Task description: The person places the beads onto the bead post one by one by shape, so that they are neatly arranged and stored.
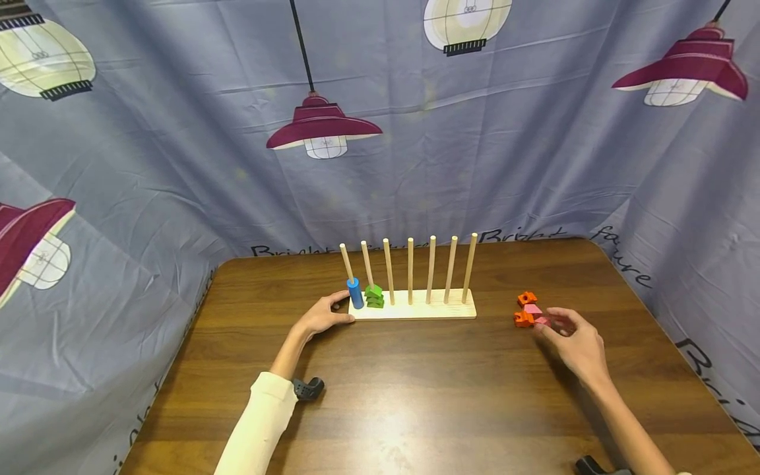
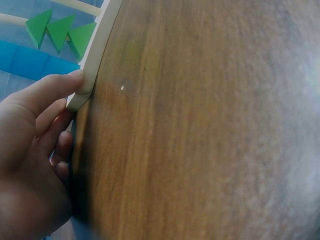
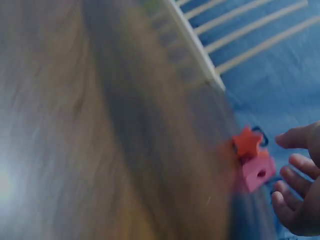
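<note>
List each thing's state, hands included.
Rack: upright
Pegs: two loaded, five bare
Blue blocks: stacked on leftmost peg
Green blocks: stacked on next peg
Orange blocks: loose, off pegs
Pink blocks: loose, off pegs
Left hand: gripping rack's left end
Right hand: open, near pink blocks

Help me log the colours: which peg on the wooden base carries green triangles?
The second peg from the left: green triangular blocks are stacked on it, whereas the leftmost peg holds blue cylinders and the other five pegs are bare.
</note>
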The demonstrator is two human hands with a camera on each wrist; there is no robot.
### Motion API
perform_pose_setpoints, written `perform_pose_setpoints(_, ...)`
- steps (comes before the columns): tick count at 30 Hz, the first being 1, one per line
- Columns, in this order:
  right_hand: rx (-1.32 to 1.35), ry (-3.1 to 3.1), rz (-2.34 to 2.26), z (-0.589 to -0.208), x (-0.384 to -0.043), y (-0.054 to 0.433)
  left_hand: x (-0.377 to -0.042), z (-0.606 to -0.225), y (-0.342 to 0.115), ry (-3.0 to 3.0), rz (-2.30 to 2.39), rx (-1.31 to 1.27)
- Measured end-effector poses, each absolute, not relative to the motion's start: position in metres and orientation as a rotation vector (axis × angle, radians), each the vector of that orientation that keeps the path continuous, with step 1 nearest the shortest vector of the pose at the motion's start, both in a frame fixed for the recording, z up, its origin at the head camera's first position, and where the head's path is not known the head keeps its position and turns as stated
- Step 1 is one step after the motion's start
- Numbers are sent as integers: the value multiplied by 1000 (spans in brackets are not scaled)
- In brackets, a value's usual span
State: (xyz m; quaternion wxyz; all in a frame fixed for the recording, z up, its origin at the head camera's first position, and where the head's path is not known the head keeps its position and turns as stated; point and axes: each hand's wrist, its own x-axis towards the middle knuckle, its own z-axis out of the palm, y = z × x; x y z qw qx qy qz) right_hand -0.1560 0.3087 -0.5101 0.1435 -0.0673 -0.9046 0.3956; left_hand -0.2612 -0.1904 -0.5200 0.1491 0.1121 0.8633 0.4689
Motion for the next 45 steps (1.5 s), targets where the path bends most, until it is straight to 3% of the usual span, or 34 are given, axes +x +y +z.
perform_pose_setpoints(16,-165,-2759,1001,-530,-165,323,-262,-520,-189,2479,1352,320)
perform_pose_setpoints(28,-310,-2602,1122,-497,-157,322,-261,-519,-190,2483,1345,316)
perform_pose_setpoints(45,281,-2208,1757,-430,-181,234,-262,-521,-190,2477,1356,321)
